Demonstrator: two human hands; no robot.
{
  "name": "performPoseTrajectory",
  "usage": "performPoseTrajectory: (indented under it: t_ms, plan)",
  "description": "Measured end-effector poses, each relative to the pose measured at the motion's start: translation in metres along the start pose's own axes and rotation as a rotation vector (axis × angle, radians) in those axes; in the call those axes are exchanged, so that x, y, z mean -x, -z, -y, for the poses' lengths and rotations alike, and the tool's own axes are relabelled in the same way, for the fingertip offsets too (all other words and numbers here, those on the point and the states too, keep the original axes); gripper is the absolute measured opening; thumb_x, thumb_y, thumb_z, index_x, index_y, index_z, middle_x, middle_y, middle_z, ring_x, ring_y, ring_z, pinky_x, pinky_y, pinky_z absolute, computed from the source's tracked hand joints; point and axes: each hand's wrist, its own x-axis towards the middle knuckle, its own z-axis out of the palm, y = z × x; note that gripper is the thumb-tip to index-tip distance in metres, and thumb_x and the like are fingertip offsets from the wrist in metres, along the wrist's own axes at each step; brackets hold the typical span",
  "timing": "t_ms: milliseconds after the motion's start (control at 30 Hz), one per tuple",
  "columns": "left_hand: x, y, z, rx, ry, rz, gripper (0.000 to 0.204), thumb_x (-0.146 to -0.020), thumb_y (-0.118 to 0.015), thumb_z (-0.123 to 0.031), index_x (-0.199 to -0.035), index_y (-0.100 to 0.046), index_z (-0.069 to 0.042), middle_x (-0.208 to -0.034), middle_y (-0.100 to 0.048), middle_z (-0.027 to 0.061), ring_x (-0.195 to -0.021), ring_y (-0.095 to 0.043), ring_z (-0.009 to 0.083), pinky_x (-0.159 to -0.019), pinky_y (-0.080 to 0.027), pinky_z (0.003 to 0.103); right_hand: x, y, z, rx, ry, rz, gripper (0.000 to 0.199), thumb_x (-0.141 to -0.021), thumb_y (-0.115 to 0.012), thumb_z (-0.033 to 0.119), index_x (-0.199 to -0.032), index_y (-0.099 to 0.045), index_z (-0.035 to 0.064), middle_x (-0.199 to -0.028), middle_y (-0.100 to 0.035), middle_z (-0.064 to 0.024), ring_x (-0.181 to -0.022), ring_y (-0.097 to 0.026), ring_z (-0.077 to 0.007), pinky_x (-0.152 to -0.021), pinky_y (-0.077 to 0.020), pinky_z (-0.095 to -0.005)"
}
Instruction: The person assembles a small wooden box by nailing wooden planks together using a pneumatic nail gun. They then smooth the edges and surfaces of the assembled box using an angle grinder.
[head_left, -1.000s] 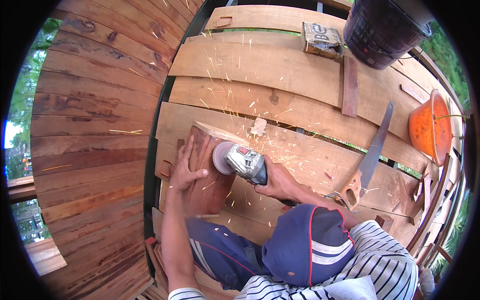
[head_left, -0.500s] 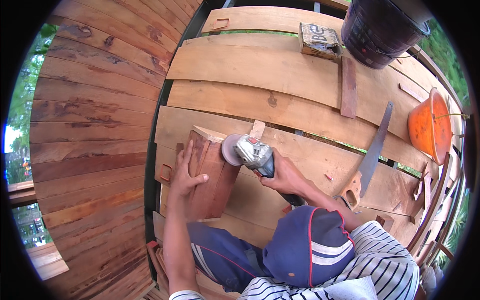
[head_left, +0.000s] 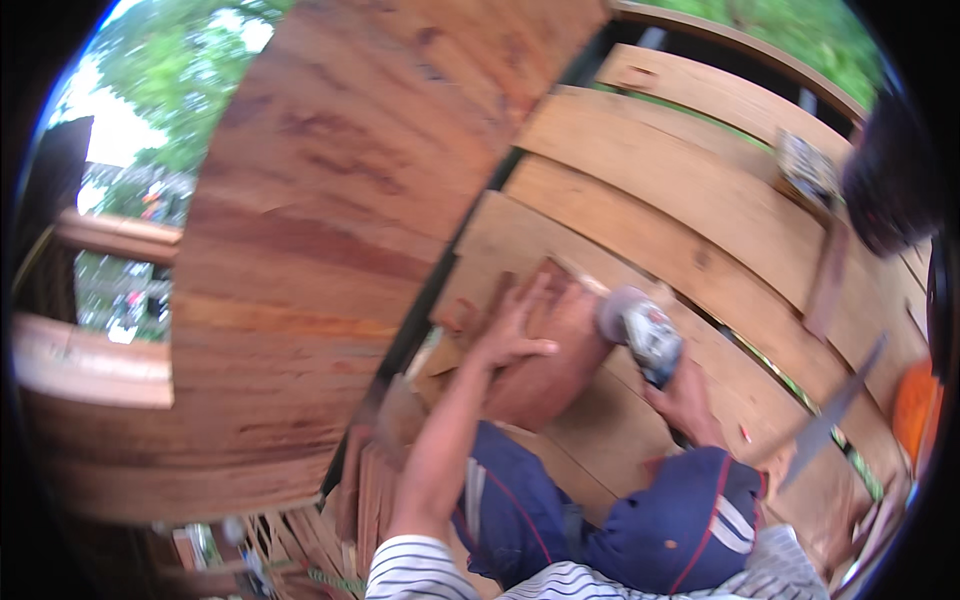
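Blurred head view of work on a deck of pale planks [head_left: 700, 210]. The left hand [head_left: 515, 325] lies flat, fingers spread and open, pressed on the near-left part of a reddish-brown wooden block [head_left: 550, 365] that rests on the planks at the middle of the scene. The right hand [head_left: 685, 400] is closed around the body of an angle grinder [head_left: 640, 330], whose grey disc sits at the block's far right edge; whether disc and wood actually touch cannot be told through the blur. A dark blue cap [head_left: 690, 525] with a red stripe and a striped sleeve [head_left: 430, 575] fill the near foreground. To the left stands a broad wall of red-brown boards [head_left: 310, 230], with a dark gap between it and the deck. At the right, a handsaw [head_left: 830, 415] lies on the planks, an orange object [head_left: 915, 405] sits at the rim, and a dark bucket [head_left: 890, 180] stands far right beside a small box [head_left: 805, 170].
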Motion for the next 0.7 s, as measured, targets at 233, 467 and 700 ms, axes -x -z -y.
performPoseTrajectory:
  t_ms: [233,467,700]
  plan:
    - [-0.013,-0.008,-0.02,-0.036,0.202,0.067,0.136,-0.056,-0.085,-0.063,-0.168,-0.013,-0.035,-0.165,-0.018,0.0348,-0.155,-0.011,0.053,-0.124,-0.014,0.064,-0.003,0.014,0.011,-0.08,0.09,-0.099,0.056,-0.078,-0.074,0.008,-0.127,-0.053,-0.0054,-0.099,-0.072,-0.0252,-0.093,-0.072,-0.043,-0.083,-0.0547,-0.046]
    - [-0.007,-0.006,-0.027,-0.049,0.241,0.057,0.136,-0.056,-0.084,-0.061,-0.168,-0.011,-0.037,-0.164,-0.015,0.0354,-0.155,-0.008,0.0542,-0.121,-0.008,0.071,0.004,0.023,0.001,-0.173,0.15,-0.128,0.059,-0.077,-0.072,0.006,-0.13,-0.05,-0.0059,-0.095,-0.07,-0.0259,-0.09,-0.069,-0.0449,-0.082,-0.0539,-0.0457]
    - [-0.01,-0.004,-0.027,-0.034,0.221,0.057,0.136,-0.055,-0.084,-0.062,-0.168,-0.012,-0.037,-0.165,-0.016,0.0338,-0.155,-0.008,0.0534,-0.121,-0.009,0.071,-0.012,0.025,0.02,-0.097,0.168,-0.096,0.054,-0.077,-0.071,0.006,-0.126,-0.05,-0.0043,-0.094,-0.071,-0.0238,-0.087,-0.071,-0.0426,-0.08,-0.0546,-0.045]
